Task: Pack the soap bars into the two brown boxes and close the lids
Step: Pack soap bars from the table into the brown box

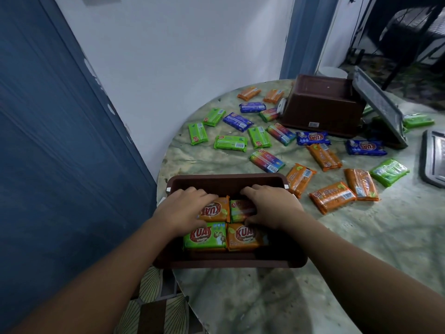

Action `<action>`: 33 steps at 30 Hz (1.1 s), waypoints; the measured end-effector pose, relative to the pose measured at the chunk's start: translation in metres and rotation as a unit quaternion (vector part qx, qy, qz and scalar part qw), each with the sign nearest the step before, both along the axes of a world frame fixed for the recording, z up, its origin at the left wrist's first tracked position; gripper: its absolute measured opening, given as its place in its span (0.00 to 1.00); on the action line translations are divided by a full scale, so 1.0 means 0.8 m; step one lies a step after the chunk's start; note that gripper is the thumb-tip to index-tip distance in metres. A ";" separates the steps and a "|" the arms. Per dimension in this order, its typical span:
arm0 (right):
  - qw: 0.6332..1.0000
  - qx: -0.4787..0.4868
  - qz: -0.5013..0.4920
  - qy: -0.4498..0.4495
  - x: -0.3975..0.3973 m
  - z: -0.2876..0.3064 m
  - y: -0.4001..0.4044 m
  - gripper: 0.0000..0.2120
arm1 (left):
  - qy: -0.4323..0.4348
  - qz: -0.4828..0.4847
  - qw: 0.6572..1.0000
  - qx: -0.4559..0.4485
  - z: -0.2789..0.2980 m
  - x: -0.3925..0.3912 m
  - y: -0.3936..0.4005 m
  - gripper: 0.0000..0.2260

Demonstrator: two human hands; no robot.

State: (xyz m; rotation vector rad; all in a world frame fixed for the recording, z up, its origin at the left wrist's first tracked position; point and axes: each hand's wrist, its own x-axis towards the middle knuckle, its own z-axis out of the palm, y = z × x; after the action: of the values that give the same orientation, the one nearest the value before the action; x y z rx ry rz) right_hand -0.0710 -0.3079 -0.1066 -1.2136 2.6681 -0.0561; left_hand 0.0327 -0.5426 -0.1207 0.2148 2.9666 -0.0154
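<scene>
Near brown plastic box [231, 260] is sitting open at the 6 o'clock side of the round marbled table [361, 237], its left end overhanging the table edge slightly. Open room is lying at 5 o'clock of the box, on bare table surface.

Inside the box, four wrapped soap bars are lying flat in two rows: orange wrapped bar [215, 209] and mixed green-orange wrapped bar [240, 209] at the far row, green wrapped bar [204, 236] and second orange wrapped bar [243, 236] at the near row, all touching.

Left hand [185, 210] is resting over the far-left orange bar, fingers curled round it, thumb at its near edge. Right hand [269, 206] is gripping the mixed bar, fingers curled over its far edge, thumb at its near edge.

Loose soap bars [265, 141] in green, blue, orange and rainbow wrappers are lying scattered from 11 to 3 o'clock. Second brown plastic box [322, 109] is lying tipped at 1 o'clock, grey lid [380, 109] leaning against it. Another grey lid [433, 157] is lying at 3 o'clock, at the frame edge.
</scene>
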 end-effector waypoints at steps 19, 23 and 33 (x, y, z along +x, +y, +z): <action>0.999 0.047 0.017 0.019 0.003 0.010 -0.005 0.35 | -0.002 0.031 1.000 -0.003 -0.001 -0.012 0.035 0.28; 0.999 0.045 0.012 0.012 0.005 0.012 -0.004 0.34 | -0.010 0.033 0.999 -0.020 0.005 -0.019 0.043 0.28; 0.999 0.037 0.013 0.016 0.006 0.013 -0.003 0.31 | 0.042 -0.002 0.998 -0.045 0.009 -0.013 0.058 0.23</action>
State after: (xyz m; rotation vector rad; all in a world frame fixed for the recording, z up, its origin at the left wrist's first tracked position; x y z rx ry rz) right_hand -0.0663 -0.3107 -0.0961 -1.2355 2.6563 0.0660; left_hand 0.0221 -0.4959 -0.1133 0.2135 3.0409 -0.1609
